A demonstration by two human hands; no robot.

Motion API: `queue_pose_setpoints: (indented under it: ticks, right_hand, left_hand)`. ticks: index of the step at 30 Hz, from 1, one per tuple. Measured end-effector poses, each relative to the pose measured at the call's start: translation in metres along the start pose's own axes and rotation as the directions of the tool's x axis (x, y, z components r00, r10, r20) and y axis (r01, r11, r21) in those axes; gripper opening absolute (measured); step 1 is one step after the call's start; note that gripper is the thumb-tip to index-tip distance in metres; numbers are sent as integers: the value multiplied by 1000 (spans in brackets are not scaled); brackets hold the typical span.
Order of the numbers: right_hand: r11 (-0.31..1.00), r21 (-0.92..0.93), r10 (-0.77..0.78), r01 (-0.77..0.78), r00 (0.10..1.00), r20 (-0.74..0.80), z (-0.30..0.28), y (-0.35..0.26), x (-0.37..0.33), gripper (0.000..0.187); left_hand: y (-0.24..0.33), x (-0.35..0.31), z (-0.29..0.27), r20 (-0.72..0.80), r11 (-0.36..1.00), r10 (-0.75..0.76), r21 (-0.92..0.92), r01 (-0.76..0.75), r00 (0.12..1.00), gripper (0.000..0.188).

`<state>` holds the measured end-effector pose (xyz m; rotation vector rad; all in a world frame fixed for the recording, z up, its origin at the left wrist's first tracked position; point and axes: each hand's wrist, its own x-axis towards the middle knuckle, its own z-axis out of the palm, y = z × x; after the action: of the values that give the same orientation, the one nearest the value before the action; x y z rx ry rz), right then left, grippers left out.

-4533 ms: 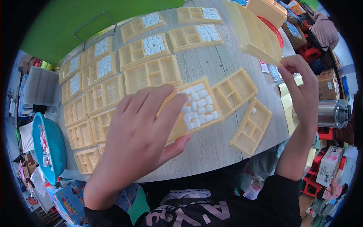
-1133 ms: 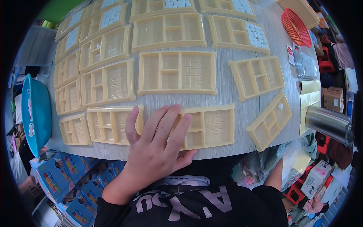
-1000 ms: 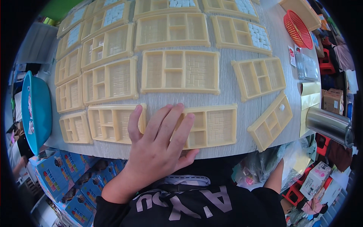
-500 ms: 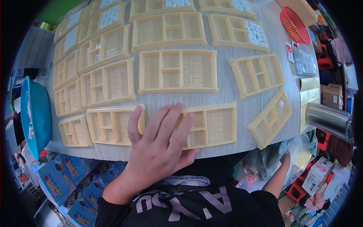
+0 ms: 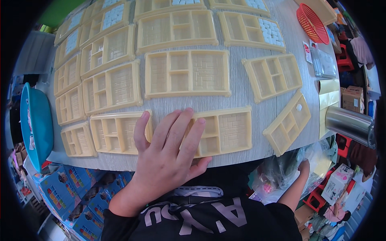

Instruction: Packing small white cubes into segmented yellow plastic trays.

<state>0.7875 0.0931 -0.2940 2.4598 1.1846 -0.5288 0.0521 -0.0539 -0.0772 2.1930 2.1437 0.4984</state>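
Observation:
My left hand (image 5: 167,152) lies at the table's near edge with its fingers spread. It covers the left part of a cream compartment tray (image 5: 235,130); the thumb is by the tray's front rim, and whether the hand grips it is hidden. Another cream tray (image 5: 114,134) sits just left of the fingers. At the lower right my right hand (image 5: 304,166) reaches to a clear plastic bag (image 5: 277,172) below the table edge, its fingers hidden there. Pinkish items show through the bag. A small white piece (image 5: 298,107) rests in the tilted tray (image 5: 288,126) at right.
More cream trays stand in rows on the wooden table (image 5: 237,102), several far ones holding white pieces (image 5: 272,32). A teal basin (image 5: 42,124) is at left, a red basket (image 5: 311,24) at far right. A clear film roll (image 5: 350,125) overhangs the right edge. Blue boxes (image 5: 60,188) are stacked below left.
The view has shifted slightly, so the trays appear a little further left and up. My left hand keeps its place near the tray, and my right hand stays by the bag.

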Motion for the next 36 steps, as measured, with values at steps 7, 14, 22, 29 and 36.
queue_pose_setpoints:
  ticks: [7,14,22,29,36]
  right_hand:
    - [978,-15,-209,210,977,49,24,53,39,33]
    - [986,12,-165,165,974,157,15,14,7,27]
    - [990,-107,-99,91,993,-68,-132,-57,-135,40]
    - [283,22,-908,959,276,-315,-171,-274,-377,10]
    - [-143,-71,-988,987,-147,-43,-138,-393,-455,19]
  left_hand:
    - [-3,1,0,-1,1000,2,-15,-2,1000,67]
    - [1,0,2,11,1000,4,9,-4,1000,67]
    - [-1,1,1,8,1000,5,3,-5,1000,68]
    - [2,2,4,9,1000,9,19,-9,1000,70]
    - [-1,1,-1,8,1000,8,-21,-8,1000,75]
